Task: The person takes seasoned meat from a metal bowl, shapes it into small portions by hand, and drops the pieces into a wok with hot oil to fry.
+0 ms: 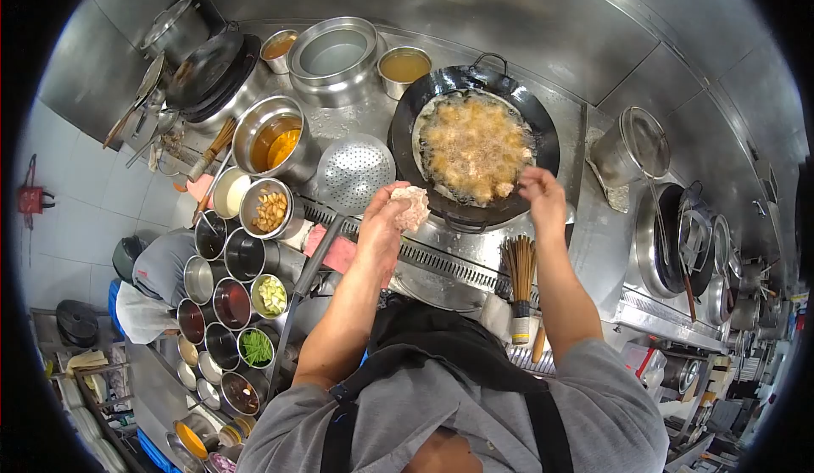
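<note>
My left hand (379, 231) is closed around a pale, pinkish lump of raw minced meat (411, 207), held in front of the wok. The dark wok (543, 134) holds bubbling oil with several golden pieces of frying food (475, 138). At the wok's right rim, my right hand (544, 197) is raised with its fingers bent and slightly apart; I see nothing in it. Left of the wok lies a round perforated strainer (356, 172), its long handle reaching down past my left forearm.
A bamboo brush (519, 278) stands below the wok by my right forearm. To the left are a pot of orange liquid (246, 138), a bowl of golden pieces (292, 210) and several seasoning containers. A lidded steel pot (610, 159) stands right.
</note>
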`<act>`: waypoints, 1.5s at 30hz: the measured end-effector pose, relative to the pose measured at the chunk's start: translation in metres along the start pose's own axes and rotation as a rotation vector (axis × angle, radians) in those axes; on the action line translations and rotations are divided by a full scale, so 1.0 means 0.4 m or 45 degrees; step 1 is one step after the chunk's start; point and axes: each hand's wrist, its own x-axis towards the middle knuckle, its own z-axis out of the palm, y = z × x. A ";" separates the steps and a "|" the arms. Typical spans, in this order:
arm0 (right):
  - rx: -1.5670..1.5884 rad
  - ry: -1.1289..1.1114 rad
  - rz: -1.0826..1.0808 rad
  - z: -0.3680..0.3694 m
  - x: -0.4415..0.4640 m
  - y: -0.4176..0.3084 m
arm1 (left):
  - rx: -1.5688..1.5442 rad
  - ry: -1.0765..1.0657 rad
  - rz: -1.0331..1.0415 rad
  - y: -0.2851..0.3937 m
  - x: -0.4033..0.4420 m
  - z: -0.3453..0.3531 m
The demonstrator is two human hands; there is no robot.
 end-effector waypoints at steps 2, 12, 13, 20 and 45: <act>0.159 -0.212 0.152 0.053 -0.090 -0.081 | -0.069 -0.034 0.062 -0.010 0.007 0.024; 0.479 -0.460 0.029 0.205 -0.206 -0.227 | -0.009 -0.290 0.468 -0.032 -0.042 0.102; 0.478 -0.466 0.026 0.188 -0.202 -0.252 | -0.011 -0.288 0.474 -0.006 -0.046 0.100; -0.195 -0.513 -0.592 0.164 -0.181 -0.310 | 0.337 -0.356 0.059 0.037 -0.039 0.077; 1.145 -0.368 0.449 0.167 -0.215 -0.263 | -0.073 -0.060 0.036 0.063 -0.008 0.016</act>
